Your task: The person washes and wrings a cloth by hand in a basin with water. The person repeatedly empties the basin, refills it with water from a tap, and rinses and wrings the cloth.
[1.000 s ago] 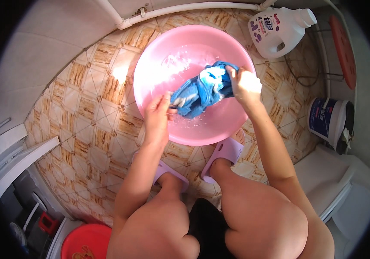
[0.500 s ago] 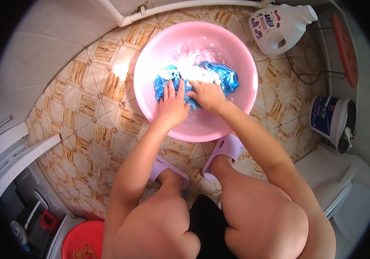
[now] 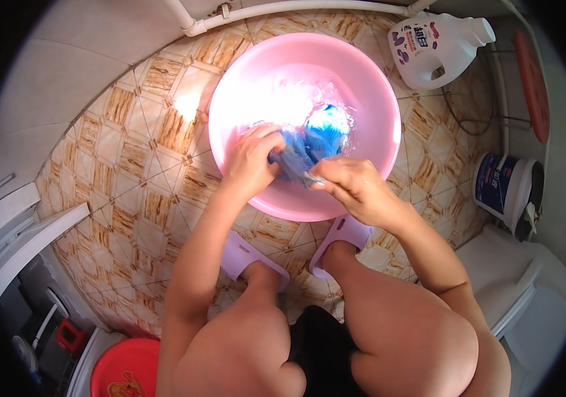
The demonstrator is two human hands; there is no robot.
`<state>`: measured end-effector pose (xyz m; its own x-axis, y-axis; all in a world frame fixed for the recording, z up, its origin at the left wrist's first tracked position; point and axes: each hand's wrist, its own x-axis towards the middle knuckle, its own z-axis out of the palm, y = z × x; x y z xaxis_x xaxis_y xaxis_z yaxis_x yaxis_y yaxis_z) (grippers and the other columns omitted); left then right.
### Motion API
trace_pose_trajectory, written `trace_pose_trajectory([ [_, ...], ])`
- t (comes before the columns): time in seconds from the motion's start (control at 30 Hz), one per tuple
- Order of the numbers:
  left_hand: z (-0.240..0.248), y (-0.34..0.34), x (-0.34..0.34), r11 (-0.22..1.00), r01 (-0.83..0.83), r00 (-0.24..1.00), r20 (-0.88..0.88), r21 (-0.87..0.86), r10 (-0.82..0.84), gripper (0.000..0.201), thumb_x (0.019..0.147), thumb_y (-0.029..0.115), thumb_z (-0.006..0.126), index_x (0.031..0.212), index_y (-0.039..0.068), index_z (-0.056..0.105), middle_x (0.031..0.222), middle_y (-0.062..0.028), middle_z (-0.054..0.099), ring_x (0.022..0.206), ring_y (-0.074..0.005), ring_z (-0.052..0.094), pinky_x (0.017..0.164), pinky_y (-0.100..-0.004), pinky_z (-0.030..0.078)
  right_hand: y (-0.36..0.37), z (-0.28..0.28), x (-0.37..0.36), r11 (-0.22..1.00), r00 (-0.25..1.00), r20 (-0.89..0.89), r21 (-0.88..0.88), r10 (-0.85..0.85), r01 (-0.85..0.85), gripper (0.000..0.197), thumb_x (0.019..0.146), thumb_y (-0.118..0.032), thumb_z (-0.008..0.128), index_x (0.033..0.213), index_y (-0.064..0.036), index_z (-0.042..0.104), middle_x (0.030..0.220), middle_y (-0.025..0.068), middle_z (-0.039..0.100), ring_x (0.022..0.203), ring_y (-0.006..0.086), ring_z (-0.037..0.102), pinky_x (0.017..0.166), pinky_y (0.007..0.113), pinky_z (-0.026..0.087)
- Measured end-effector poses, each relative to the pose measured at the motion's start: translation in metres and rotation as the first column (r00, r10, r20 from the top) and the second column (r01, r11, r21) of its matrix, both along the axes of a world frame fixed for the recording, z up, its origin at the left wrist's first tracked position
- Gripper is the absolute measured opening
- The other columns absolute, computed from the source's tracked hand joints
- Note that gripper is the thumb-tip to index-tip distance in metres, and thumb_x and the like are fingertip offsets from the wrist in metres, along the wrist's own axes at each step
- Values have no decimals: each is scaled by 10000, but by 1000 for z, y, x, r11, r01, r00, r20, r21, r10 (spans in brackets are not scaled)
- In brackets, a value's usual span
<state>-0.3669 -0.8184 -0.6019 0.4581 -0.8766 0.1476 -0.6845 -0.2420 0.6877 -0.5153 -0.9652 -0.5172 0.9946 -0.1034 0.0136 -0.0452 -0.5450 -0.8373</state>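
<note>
A pink basin [image 3: 230, 73] with water in it stands on the tiled floor in front of my feet. In it is a wet blue cloth [image 3: 326, 135], bunched up, its far end lying in the water under bright glare. My left hand [image 3: 252, 159] curls its fingers round the cloth's left part, over the basin's near left side. Near the front right rim, my right hand [image 3: 359, 188] pinches the cloth's near edge between thumb and fingers and draws it up. What kind of cloth item it is cannot be made out.
A white detergent bottle [image 3: 428, 59] stands beyond the basin to the right. A blue-and-white bucket [image 3: 501, 188] is at the right wall. A red basin [image 3: 121, 357] sits at lower left. White pipes [image 3: 296, 8] run along the far wall. My feet wear lilac slippers [image 3: 246, 255].
Both hands were pressing flat on the spread cloth in the water. Now they grip it; the right hand has come nearer and to the right, lifting its edge, and the cloth is more bunched.
</note>
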Motion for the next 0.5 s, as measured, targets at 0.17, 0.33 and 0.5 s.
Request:
trace_pose_trajectory([
  [0.17, 41, 22, -9, 979, 62, 914, -406, 193, 22, 228, 639, 14, 648, 819, 31, 509, 726, -97, 554, 629, -278, 516, 602, -364, 422, -28, 4, -32, 983, 935, -331, -169, -129, 76, 86, 753, -96, 618, 821, -55, 585, 793, 101, 613, 719, 310, 589, 662, 379, 474],
  [0.33, 57, 29, -20, 932, 12, 933, -338, 363, 120, 131, 706, 25, 622, 829, 56, 586, 723, -121, 587, 579, -307, 545, 556, -373, 425, -49, -35, -55, 728, 957, -168, -684, -234, 58, 106, 735, -55, 618, 835, -37, 591, 809, 104, 611, 693, 266, 587, 647, 330, 473],
  [0.5, 91, 15, -6, 965, -225, 842, -471, 136, 263, 221, 770, -8, 558, 980, -5, 626, 780, -120, 633, 640, -190, 595, 610, -284, 462, -58, 7, -36, 772, 827, -304, 309, -473, 555, 34, 845, -28, 522, 842, -8, 549, 758, 8, 516, 723, 53, 437, 633, 208, 394],
])
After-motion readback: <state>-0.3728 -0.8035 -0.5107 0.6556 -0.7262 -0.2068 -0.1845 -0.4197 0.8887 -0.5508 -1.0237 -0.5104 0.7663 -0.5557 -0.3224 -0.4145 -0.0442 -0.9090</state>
